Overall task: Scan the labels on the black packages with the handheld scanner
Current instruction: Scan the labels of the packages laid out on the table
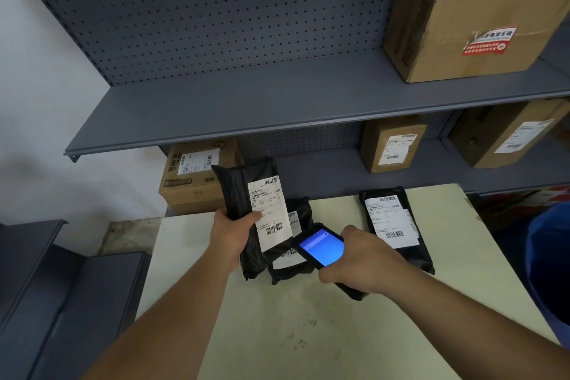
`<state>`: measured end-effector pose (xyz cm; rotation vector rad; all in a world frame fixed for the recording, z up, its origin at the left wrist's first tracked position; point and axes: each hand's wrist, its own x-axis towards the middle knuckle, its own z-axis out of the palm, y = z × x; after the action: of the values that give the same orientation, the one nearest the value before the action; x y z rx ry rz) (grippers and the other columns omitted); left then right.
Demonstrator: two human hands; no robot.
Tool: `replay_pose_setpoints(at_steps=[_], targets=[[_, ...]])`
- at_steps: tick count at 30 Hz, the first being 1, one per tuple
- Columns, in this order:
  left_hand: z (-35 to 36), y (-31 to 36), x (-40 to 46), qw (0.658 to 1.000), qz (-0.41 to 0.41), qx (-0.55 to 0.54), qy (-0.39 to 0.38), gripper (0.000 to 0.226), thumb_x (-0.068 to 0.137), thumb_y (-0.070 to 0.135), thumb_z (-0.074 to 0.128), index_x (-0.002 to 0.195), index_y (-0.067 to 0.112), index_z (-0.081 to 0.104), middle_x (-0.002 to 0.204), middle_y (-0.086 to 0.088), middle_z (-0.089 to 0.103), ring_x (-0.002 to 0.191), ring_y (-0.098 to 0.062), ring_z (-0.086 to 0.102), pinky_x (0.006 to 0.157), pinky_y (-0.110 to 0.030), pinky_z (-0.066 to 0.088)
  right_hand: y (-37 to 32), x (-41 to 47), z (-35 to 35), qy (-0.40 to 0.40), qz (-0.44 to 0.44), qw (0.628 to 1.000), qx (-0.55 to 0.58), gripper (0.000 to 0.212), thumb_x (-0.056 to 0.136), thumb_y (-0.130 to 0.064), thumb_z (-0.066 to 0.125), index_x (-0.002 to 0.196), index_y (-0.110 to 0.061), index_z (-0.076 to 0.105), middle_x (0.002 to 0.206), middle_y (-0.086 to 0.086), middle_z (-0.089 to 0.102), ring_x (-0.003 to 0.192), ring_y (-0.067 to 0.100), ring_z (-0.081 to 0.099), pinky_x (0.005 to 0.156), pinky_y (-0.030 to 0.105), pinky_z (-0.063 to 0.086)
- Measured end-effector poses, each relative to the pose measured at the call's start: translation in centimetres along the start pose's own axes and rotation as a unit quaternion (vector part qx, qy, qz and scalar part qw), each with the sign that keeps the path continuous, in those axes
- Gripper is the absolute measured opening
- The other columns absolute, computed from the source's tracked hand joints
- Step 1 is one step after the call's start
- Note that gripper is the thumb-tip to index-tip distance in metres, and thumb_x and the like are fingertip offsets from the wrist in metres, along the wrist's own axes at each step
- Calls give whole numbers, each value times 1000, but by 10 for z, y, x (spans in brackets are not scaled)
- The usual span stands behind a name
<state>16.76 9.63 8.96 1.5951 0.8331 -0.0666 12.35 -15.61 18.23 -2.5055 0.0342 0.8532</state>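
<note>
My left hand (232,233) grips a black package (243,194) by its left edge and holds it upright above the pale table (277,318), its white label (269,210) facing me. In my right hand (361,259) is the handheld scanner (322,245), blue screen lit, its top end pointing at the lower part of that label. A second black package (296,268) lies flat on the table under the held one, mostly hidden. A third black package (398,225) lies flat to the right, label up.
Grey metal shelving (277,102) with a pegboard back stands behind the table. Cardboard boxes sit on it: one at top right (468,21), three on the lower shelf (194,176) (391,143) (509,133). A blue bin (549,262) is at the right edge.
</note>
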Motion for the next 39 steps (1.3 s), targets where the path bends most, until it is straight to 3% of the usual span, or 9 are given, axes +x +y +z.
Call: replay_pose_setpoints(at_steps=[2,10,22,27,30,35,39], targets=[[8,-2,1,1000,-12,11,-10,63,82,22,86,136,14,55,125,-5,73,110,-30,71,98,-54,58,7,3,-3,1,5,1000,3,58,72,-46,81,116,-20,54,99,-4,59,95,19,68,84,40,62],[45,-9,9,997,-38,55,-48,56,77,27,87,128,15,65,120,-4,77,104,-28,75,96,-52,60,34,13,-14,6,31,999,23,51,73,-44,82,107,-21,52,96,-4,60,86,17,64,69,32,50],[118,-25,10,987,-99,84,-95,39,79,29,87,114,14,75,104,-7,82,93,-31,78,88,-48,63,82,31,-32,14,61,996,58,51,72,-44,83,106,-23,51,97,-7,58,82,12,59,66,29,48],[149,-35,11,982,-116,108,-101,38,80,30,86,110,11,76,100,-10,81,92,-32,77,90,-49,62,103,38,-35,15,87,994,66,53,66,-46,81,104,-23,51,100,-4,62,91,17,67,74,34,56],[167,-41,12,980,-127,117,-102,49,75,37,87,114,11,76,100,-9,81,93,-34,76,91,-51,62,116,42,-36,14,94,992,77,53,67,-46,82,104,-23,52,100,-4,63,92,17,68,73,33,56],[196,-54,18,979,-134,116,-100,94,47,61,85,128,15,70,111,-8,78,98,-34,74,93,-50,60,133,46,-34,7,101,991,89,58,65,-47,83,109,-23,53,103,-4,62,92,16,67,84,39,63],[210,-56,17,978,-132,131,-90,68,81,46,83,133,6,64,120,-14,72,95,-31,64,86,-39,53,144,48,-34,2,113,989,98,54,65,-45,80,105,-21,53,102,-3,63,91,17,68,80,38,61]])
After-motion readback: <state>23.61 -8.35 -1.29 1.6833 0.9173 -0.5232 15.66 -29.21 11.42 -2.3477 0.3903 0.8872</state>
